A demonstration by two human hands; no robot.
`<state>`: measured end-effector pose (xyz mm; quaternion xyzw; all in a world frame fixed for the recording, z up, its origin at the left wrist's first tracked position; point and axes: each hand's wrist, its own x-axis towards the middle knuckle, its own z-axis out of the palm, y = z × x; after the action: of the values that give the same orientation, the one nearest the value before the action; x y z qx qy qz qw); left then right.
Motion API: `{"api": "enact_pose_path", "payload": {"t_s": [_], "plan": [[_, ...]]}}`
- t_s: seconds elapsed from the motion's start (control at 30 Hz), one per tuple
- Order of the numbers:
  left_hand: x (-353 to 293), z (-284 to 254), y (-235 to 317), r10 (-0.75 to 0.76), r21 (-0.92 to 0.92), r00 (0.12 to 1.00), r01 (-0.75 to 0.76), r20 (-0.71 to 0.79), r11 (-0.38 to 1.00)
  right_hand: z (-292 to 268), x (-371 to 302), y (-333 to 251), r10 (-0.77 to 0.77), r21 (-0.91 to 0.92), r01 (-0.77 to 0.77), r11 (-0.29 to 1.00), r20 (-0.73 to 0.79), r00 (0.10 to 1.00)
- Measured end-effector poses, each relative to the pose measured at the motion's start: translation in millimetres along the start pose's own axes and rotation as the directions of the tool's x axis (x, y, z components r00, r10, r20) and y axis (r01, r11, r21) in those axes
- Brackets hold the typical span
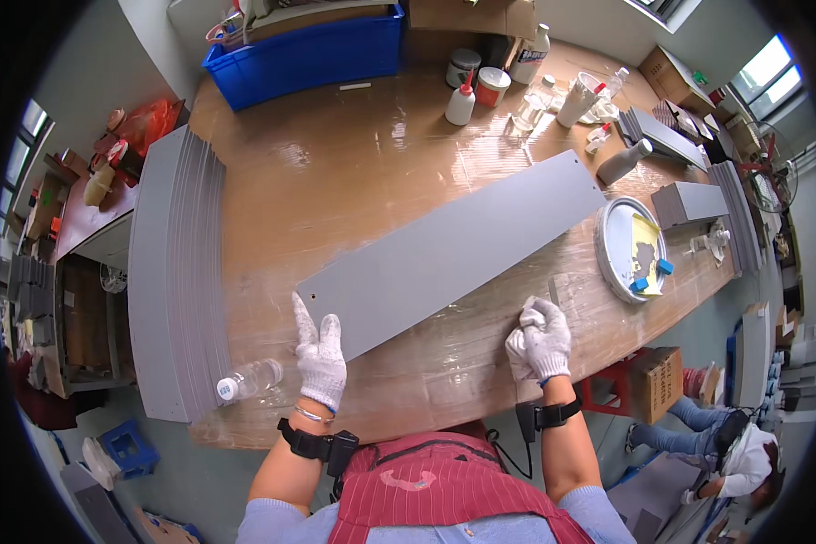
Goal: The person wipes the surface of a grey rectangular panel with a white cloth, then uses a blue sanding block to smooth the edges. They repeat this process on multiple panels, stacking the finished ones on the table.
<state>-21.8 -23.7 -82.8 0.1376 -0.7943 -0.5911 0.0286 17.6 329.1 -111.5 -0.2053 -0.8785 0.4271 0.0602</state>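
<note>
A long grey panel [453, 245] lies slantwise on the table, with small holes near its ends. My left hand [321, 363], in a white knitted glove, is at the panel's near left corner. Its index finger and thumb are spread against the end and front edge. To the right of the panel's near edge, my gloved right hand [548, 340] is closed on a crumpled white cloth [519, 352], just over the table. Part of the cloth is hidden by the fingers.
A stack of grey panels [168, 281] stands at the left, beside a clear plastic bottle [254, 379]. On the right is a round lid [615, 263] with yellow and blue pieces. Bottles and cans [493, 86] and a blue bin [308, 54] line the back. Another person [734, 453] is at lower right.
</note>
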Motion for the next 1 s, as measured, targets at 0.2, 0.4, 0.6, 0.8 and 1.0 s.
{"api": "enact_pose_path", "payload": {"t_s": [0.2, 0.4, 0.6, 0.8, 1.0], "plan": [[-3.3, -3.0, -15.1, 0.008, -0.166, 1.000, -0.010, -0.010, 0.986, 17.9, 34.4, -203.5, -0.750, -0.099, 0.744, 0.661, -0.050, 0.660], [-4.6, -1.1, -15.4, 0.010, -0.179, 1.000, -0.010, -0.001, 0.984, 80.3, 53.9, -193.2, -0.710, -0.099, 0.824, 0.558, 0.457, 0.536], [-6.8, 7.8, 5.5, -0.028, -0.125, 0.998, 0.020, -0.060, 0.992, -97.8, 264.7, -39.0, -0.540, -0.609, 0.381, 0.696, -0.094, 0.836], [-11.4, 6.3, -4.8, -0.048, -0.155, 0.987, 0.024, -0.151, 0.988, -147.6, 242.1, -103.3, -0.106, 0.336, 0.146, 0.931, -0.137, 0.985], [-10.3, 9.6, 1.6, -0.071, -0.133, 0.985, 0.050, -0.157, 0.990, -22.2, 153.0, -129.2, -0.687, -0.353, 0.795, 0.493, 0.403, 0.605]]}}
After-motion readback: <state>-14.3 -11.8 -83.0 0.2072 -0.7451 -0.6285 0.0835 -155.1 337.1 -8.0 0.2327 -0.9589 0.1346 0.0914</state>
